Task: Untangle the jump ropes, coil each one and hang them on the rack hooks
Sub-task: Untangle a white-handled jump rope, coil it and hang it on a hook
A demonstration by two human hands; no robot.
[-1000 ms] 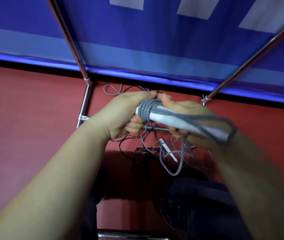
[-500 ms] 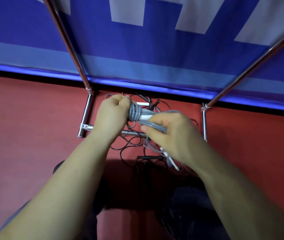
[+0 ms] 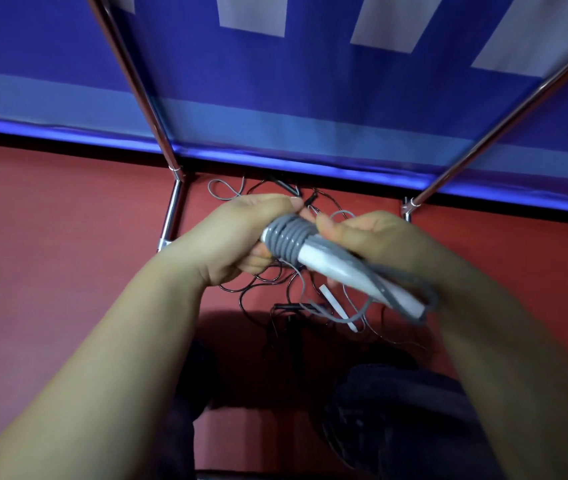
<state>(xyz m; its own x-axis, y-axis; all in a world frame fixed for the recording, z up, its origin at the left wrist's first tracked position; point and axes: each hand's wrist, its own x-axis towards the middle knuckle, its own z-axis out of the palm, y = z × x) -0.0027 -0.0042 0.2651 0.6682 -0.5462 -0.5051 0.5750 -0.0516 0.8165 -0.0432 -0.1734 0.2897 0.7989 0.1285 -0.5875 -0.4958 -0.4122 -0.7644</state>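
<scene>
A grey jump rope (image 3: 287,242) is wound in several tight turns around its white handles (image 3: 331,268). My left hand (image 3: 237,237) grips the wound end of this bundle. My right hand (image 3: 369,237) holds the bundle from the far side, with its thumb near the coils. Loose grey cord (image 3: 355,315) runs along the handles and hangs down below them. Under my hands a tangle of black ropes (image 3: 268,289) lies on the red floor, along with another white handle (image 3: 336,306).
The chrome rack's legs (image 3: 171,216) stand on the red floor, with slanted poles (image 3: 504,126) rising left and right. A blue and white banner (image 3: 310,98) hangs behind. My dark-clothed knees (image 3: 397,403) are at the bottom.
The bundle swung from a steep tilt back to a shallow one pointing lower right. My right hand moved from over the handles to the far side. More grey turns sit on the handles.
</scene>
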